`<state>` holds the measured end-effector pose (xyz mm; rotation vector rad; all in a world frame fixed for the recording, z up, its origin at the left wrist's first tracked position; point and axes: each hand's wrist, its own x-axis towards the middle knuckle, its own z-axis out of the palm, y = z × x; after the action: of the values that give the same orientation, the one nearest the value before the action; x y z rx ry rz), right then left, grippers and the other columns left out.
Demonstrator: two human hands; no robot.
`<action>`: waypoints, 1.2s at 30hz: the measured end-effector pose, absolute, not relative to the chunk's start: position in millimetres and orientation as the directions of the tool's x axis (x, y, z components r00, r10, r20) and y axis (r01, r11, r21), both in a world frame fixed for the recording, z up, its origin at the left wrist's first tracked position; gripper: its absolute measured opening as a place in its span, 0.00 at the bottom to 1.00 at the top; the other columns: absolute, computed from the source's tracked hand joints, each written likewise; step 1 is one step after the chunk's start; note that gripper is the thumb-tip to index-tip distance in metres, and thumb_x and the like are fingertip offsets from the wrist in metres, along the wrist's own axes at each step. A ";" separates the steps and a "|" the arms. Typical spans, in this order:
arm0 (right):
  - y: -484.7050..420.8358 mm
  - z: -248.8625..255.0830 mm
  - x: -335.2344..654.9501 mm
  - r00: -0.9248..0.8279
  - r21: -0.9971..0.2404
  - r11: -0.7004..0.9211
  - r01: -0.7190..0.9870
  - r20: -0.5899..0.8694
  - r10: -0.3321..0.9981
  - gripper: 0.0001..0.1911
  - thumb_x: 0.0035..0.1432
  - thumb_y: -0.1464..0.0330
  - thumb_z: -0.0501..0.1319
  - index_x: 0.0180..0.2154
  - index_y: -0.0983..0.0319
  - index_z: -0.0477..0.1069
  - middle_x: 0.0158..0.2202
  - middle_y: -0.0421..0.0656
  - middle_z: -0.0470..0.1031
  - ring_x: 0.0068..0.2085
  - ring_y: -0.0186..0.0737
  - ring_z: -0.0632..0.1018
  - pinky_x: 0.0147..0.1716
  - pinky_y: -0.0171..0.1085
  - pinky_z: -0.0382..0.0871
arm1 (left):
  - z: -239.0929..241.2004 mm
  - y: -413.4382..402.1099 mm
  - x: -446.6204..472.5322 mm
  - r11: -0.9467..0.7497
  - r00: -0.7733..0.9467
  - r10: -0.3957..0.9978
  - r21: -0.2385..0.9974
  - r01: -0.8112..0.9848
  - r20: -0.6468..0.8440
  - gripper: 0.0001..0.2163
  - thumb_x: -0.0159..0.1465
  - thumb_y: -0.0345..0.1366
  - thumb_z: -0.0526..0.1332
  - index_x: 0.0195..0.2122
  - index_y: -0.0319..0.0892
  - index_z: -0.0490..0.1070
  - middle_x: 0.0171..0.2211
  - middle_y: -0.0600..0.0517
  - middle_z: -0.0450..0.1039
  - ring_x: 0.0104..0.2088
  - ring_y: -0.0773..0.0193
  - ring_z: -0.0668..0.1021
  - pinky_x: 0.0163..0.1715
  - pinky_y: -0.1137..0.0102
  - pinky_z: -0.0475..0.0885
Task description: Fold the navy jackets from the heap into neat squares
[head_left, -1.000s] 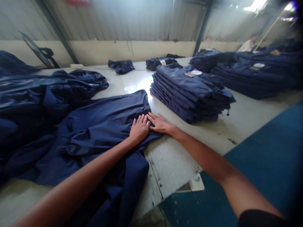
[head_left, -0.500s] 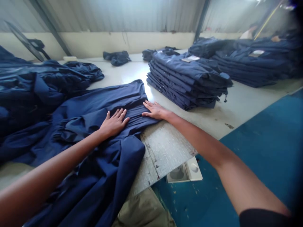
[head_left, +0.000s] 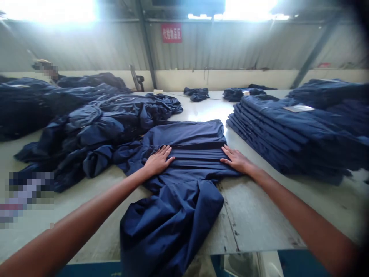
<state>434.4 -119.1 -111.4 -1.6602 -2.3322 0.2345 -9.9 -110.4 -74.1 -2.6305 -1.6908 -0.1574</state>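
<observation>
A navy blue garment (head_left: pixel 184 142) lies spread on the pale table (head_left: pixel 259 215), its lower part hanging over the near edge. My left hand (head_left: pixel 158 161) lies flat and open on the garment's left side at a pleated band. My right hand (head_left: pixel 236 159) lies flat and open on the band's right end, at the garment's edge. Both arms reach forward from the bottom of the view.
A tall stack of folded navy garments (head_left: pixel 291 130) stands to the right. A loose heap of navy garments (head_left: pixel 95 123) covers the left. Small bundles (head_left: pixel 197 93) lie at the far end by the wall. A person (head_left: pixel 44 68) is at the far left.
My hands have slid apart along the pleated band, the left going left. The view has swung left, so the garment now lies straight ahead.
</observation>
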 end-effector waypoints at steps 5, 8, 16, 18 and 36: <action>-116.9 -113.3 438.2 -0.312 -0.183 0.323 0.928 0.090 0.946 0.44 0.69 0.42 0.44 0.75 0.60 0.51 0.77 0.53 0.50 0.76 0.55 0.55 0.73 0.59 0.47 | -76.9 -114.9 -21.7 -0.333 0.321 0.938 0.079 0.940 0.132 0.31 0.76 0.55 0.42 0.75 0.48 0.56 0.76 0.50 0.50 0.77 0.50 0.50 0.74 0.42 0.37; -116.9 -117.4 438.5 -0.315 -0.162 0.323 0.932 0.076 0.946 0.44 0.68 0.43 0.44 0.75 0.62 0.52 0.76 0.54 0.50 0.75 0.54 0.55 0.73 0.58 0.48 | -73.2 -112.1 -29.0 -0.326 0.324 0.945 0.169 0.930 0.042 0.32 0.75 0.59 0.44 0.76 0.54 0.53 0.77 0.51 0.47 0.77 0.47 0.49 0.71 0.34 0.38; -101.1 -96.9 448.2 -0.353 -0.154 0.353 0.923 0.025 0.935 0.40 0.64 0.42 0.47 0.66 0.57 0.70 0.69 0.55 0.68 0.70 0.60 0.68 0.69 0.58 0.61 | -58.3 -130.3 -72.4 -0.563 0.525 0.826 0.313 0.765 0.206 0.22 0.75 0.47 0.56 0.67 0.52 0.69 0.76 0.51 0.54 0.77 0.46 0.49 0.73 0.39 0.42; -92.7 -68.7 431.1 -0.416 -0.145 0.422 0.895 0.068 0.907 0.32 0.67 0.46 0.46 0.55 0.52 0.80 0.59 0.56 0.78 0.62 0.62 0.76 0.64 0.57 0.68 | -49.6 -143.1 -100.1 -0.535 0.443 0.838 0.313 0.785 0.319 0.20 0.74 0.44 0.56 0.65 0.52 0.70 0.73 0.51 0.61 0.76 0.47 0.54 0.73 0.42 0.47; -86.5 0.0 -2.2 -0.813 -0.250 0.835 0.491 0.213 0.542 0.34 0.68 0.61 0.64 0.71 0.54 0.59 0.49 0.43 0.83 0.47 0.45 0.83 0.45 0.38 0.71 | -45.1 -201.1 -269.6 -0.029 -0.027 0.857 0.101 0.994 0.515 0.11 0.66 0.44 0.64 0.45 0.46 0.79 0.49 0.46 0.79 0.51 0.45 0.77 0.51 0.53 0.71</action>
<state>-2.2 -86.5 0.0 -0.7873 -2.7398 0.2658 -269.6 -201.1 -45.1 -1.9532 -1.9508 -0.6500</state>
